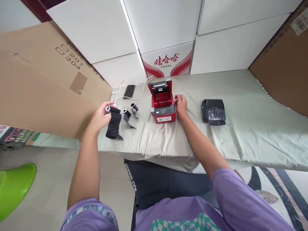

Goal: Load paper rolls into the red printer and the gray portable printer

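My left hand (101,117) is closed around a roll of black ribbon (114,110), and a wide loose length of it hangs down onto the cloth. Just right of it lie two smaller black rolls, one nearer (126,113) and one farther (134,107), with their tails partly unwound. A small red printer (163,118) stands with its lid raised, and its red inner bay shows no roll. Against the printer's right side rests my right hand (181,105), fingers together and slightly curled; the fingertips are partly hidden.
A dark grey device (213,111) sits to the right on the cloth-covered table (250,128). Behind the rolls lies a black flat block (129,91) beside a white cable (134,98). White boxes (166,22) wall the back; cardboard stands left (48,83) and right (284,64).
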`<action>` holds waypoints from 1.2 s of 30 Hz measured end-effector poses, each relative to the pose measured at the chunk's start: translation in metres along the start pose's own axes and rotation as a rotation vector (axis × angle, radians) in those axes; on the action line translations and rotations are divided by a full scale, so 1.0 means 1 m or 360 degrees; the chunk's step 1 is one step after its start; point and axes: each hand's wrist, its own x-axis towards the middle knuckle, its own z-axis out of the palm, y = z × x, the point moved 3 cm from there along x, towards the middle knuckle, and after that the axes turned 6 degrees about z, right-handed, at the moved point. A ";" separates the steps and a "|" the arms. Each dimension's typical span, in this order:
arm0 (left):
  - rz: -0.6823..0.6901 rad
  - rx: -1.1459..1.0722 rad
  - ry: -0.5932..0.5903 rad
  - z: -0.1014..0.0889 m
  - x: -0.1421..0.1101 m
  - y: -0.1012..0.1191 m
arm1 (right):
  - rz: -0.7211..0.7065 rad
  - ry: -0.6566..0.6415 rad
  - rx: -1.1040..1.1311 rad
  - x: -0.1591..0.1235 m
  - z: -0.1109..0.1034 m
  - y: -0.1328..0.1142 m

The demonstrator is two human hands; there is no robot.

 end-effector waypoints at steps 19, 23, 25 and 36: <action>0.0656 0.0225 -0.0764 0.174 0.065 0.119 | -0.0128 0.0023 -0.0144 0.009 -0.002 0.007; 0.0592 0.0295 -0.0879 0.185 0.073 0.111 | -0.0086 0.0034 -0.0122 0.010 -0.002 0.009; 0.0623 0.0305 -0.0918 0.191 0.078 0.110 | -0.0136 0.0015 -0.0097 0.008 -0.002 0.008; 0.0741 0.0751 -0.0973 0.213 0.087 0.118 | -0.0025 0.0005 -0.0029 0.008 0.001 0.009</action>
